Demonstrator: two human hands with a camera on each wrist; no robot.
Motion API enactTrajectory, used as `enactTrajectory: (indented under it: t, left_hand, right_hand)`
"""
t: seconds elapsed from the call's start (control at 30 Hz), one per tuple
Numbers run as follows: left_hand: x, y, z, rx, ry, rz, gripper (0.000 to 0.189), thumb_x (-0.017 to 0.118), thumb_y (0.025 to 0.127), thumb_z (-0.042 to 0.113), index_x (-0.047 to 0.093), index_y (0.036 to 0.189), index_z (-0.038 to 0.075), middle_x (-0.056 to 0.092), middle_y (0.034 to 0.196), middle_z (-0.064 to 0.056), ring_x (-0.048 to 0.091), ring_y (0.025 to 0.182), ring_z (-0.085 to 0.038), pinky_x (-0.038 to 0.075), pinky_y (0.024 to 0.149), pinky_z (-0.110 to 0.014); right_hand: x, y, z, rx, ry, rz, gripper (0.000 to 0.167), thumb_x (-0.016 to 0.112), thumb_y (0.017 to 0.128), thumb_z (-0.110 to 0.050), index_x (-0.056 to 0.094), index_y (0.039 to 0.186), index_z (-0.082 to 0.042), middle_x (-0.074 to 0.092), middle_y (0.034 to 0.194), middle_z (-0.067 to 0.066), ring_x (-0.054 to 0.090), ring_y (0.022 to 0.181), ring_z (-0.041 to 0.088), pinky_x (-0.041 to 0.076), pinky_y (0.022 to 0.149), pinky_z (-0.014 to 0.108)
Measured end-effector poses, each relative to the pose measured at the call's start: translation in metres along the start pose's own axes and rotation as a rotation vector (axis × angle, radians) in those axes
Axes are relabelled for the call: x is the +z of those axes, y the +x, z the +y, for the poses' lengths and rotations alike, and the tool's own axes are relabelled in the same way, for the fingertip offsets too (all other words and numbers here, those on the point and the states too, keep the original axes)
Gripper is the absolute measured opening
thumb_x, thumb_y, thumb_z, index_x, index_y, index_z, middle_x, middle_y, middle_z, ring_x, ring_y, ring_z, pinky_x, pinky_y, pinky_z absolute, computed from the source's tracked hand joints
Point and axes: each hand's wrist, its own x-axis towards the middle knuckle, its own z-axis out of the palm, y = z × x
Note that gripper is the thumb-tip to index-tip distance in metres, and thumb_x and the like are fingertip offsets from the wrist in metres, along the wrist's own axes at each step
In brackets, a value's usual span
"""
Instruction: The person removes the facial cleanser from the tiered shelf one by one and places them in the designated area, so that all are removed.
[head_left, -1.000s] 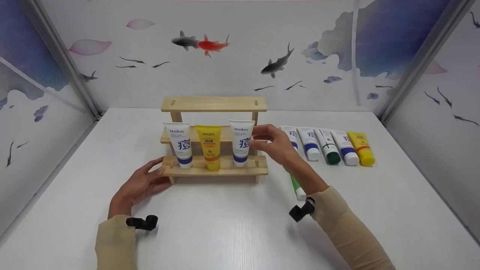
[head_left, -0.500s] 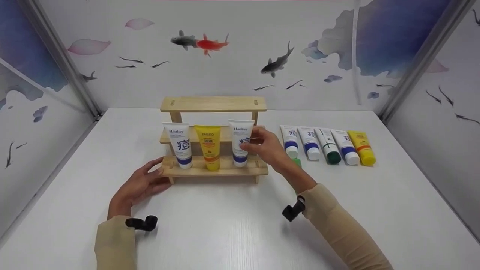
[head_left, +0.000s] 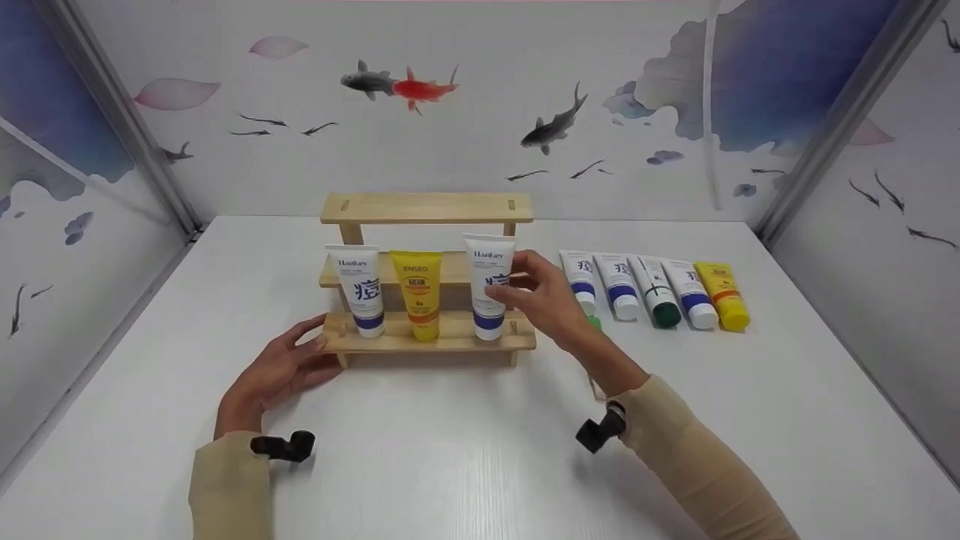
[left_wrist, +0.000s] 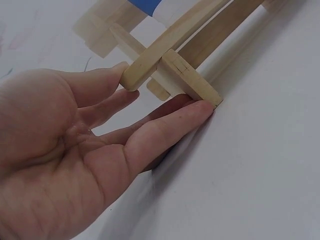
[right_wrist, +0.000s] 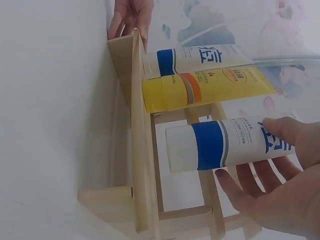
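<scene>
"While I hold the wooden rack (head_left: pixel 427 208) at its left end with my left hand (head_left: pixel 279 367), I have a white tube (head_left: pixel 489 259) in my right hand (head_left: pixel 547 304)."

"How does that right grip sit?"

"I pinch the tube, thumb on its printed front and fingers round behind and along its side. It stands upright in my hold, flat end up, its white cap (right_wrist: pixel 182 148) pointing down."

"Does the cap rest on the wood?"

"In the right wrist view I see a gap between it and the lowest shelf (head_left: pixel 457 343), so the tube is just off the board, over its right end."

"And your left?"

"My thumb presses on the shelf's end, and one fingertip touches the leg (left_wrist: pixel 192 77) near its foot. The other fingers are partly hidden, so I can't tell where each one lies."

"What shares the shelf?"

"A yellow tube (head_left: pixel 418 296) upright in the middle, and a blue-banded tube (head_left: pixel 358 292) upright towards the left."

"And off the rack?"

"To its right, five tubes lie side by side on the white table (head_left: pixel 420 480): two white-and-blue tubes (head_left: pixel 616 285), a green-capped tube (head_left: pixel 654 289), another white-and-blue one (head_left: pixel 690 289), then a second yellow one (head_left: pixel 724 292). Something green (head_left: pixel 594 322) is mostly hidden behind my right wrist; I can't make out its shape."
</scene>
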Motion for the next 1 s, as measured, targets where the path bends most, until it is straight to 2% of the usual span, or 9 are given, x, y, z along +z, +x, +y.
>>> enactTrajectory:
  t: [0.13,0.33,0.47,0.67,0.9,1.0]
  left_hand:
    - [0.001,0.000,-0.001,-0.006,0.000,0.000,0.069,0.051,0.106,0.030,0.012,0.163,0.025,0.030,0.161,-0.025,0.059,0.125,-0.020,0.053,0.106,-0.032]
    - [-0.001,0.000,0.000,-0.012,0.003,-0.001,0.070,0.052,0.105,0.032,0.012,0.163,0.026,0.031,0.160,-0.025,0.060,0.123,-0.019,0.053,0.106,-0.033]
    - [-0.001,0.001,0.001,-0.010,0.007,0.002,0.071,0.053,0.104,0.033,0.013,0.162,0.026,0.032,0.160,-0.025,0.061,0.122,-0.018,0.054,0.105,-0.032]
    - [0.001,0.001,0.000,0.023,0.020,-0.008,0.067,0.048,0.107,0.028,0.012,0.163,0.022,0.030,0.159,-0.029,0.058,0.126,-0.020,0.052,0.107,-0.032]
    - [0.000,0.002,0.000,0.010,0.009,-0.013,0.068,0.050,0.106,0.029,0.013,0.163,0.023,0.031,0.160,-0.027,0.060,0.123,-0.018,0.053,0.105,-0.032]
    - [-0.001,0.001,-0.001,0.002,0.005,-0.010,0.068,0.051,0.106,0.029,0.014,0.162,0.024,0.032,0.160,-0.025,0.061,0.122,-0.018,0.054,0.105,-0.032]
  right_hand:
    - [-0.007,-0.015,-0.003,-0.044,0.022,0.005,0.045,0.075,0.091,-0.020,0.056,0.132,-0.015,0.060,0.132,0.008,0.060,0.124,0.030,0.053,0.107,0.046]
    - [-0.022,-0.032,-0.004,-0.045,0.040,0.007,0.046,0.072,0.093,-0.017,0.054,0.135,-0.013,0.058,0.134,0.011,0.060,0.121,0.032,0.051,0.109,0.049]
    - [-0.033,-0.040,-0.002,-0.039,0.016,0.018,0.047,0.073,0.092,-0.019,0.055,0.135,-0.013,0.059,0.131,0.012,0.061,0.116,0.032,0.053,0.107,0.047]
    - [-0.051,-0.051,0.004,-0.060,-0.055,0.050,0.049,0.075,0.090,-0.023,0.056,0.134,-0.011,0.060,0.131,0.012,0.060,0.117,0.032,0.051,0.109,0.047]
    - [-0.074,-0.065,0.012,-0.063,-0.046,0.062,0.049,0.074,0.090,-0.017,0.057,0.135,-0.010,0.061,0.130,0.010,0.060,0.113,0.032,0.054,0.105,0.040]
    - [-0.082,-0.070,0.014,-0.053,-0.056,0.085,0.049,0.076,0.089,-0.020,0.057,0.134,-0.012,0.061,0.130,0.008,0.060,0.113,0.031,0.055,0.105,0.037]
